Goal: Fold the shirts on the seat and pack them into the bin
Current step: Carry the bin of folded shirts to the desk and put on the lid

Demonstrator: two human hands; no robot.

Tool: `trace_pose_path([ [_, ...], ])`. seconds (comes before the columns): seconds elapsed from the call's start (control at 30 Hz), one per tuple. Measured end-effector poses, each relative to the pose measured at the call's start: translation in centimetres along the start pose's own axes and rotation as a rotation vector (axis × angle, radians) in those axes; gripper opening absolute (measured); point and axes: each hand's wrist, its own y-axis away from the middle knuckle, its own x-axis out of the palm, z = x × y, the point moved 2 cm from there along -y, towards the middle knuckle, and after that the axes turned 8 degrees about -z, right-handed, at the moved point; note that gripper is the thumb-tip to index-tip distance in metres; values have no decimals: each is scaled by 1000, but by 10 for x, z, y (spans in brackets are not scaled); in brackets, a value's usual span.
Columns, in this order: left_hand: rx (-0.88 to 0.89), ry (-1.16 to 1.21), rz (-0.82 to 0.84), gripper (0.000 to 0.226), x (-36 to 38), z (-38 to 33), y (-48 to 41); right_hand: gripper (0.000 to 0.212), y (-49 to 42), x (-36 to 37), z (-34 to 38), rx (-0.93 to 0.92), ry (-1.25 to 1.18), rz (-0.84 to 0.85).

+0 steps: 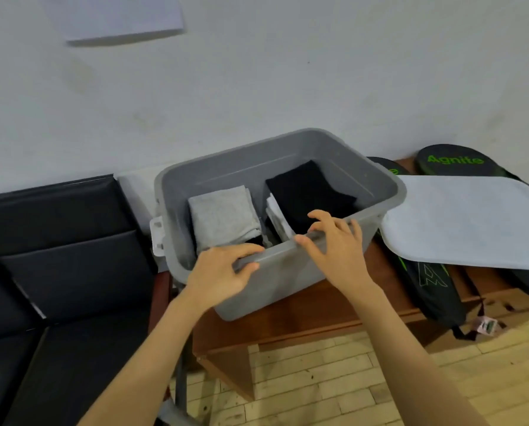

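Pale wall [287, 72] forms the background, with a white sheet [115, 16] fixed high on it. Below lies a wood-strip floor [349, 379]. A black padded seat [57, 241] stands at left. A brown wooden table [318, 321] stands just beside it at right.

Item one: the grey bin [287, 281] stands on the table, uncovered and turned slightly askew to the wall. A white latch [158, 235] hangs at its left end.

Item two: contents. A folded grey shirt [223, 219] sits in the left part of the bin. A folded black shirt [309, 192] sits in the right part. A folded white shirt [277, 219] stands on edge between them, leaning against the black one.

Item three: the pale lid [472, 219] lies right of the bin, resting on dark racket bags [453, 159] with green lettering. Its near corner meets the bin's right end. I cannot tell whether they touch.

Item four: my left hand [217, 278] grips the near rim at its left part. Its fingers [247, 249] are curled over the top and the thumb is against the outer face.

Item five: my right hand [333, 241] holds the same rim further right. Its fingers [321, 215] are spread and bent over the edge above the black shirt. The thumb lies along the rim. The two hands are apart.
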Motion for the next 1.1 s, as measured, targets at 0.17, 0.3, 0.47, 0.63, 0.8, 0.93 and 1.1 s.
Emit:
trace_pose_path([
  [0.17,-62,111,72,26,-20,35,-25,50,3,14,7,-88,-44,35],
  [0.3,-169,195,94,16,-20,47,-45,41,-5,7,-6,-61,-148,21],
  [0.47,-204,218,104,13,-16,51,-47,27,-14,3,-31,29,-123,-14],
  [0.63,-237,116,74,22,-12,44,-40,24,-21,3,-31,88,-114,33],
  [0.8,-272,102,29,23,-9,42,-43,21,-24,0,-29,127,-132,78],
  [0.93,-261,102,110,23,-9,43,-46,24,-21,-3,-23,103,-111,87],
  [1.1,-197,390,103,11,2,4,-80,30,-33,-27,-17,181,-187,69],
])
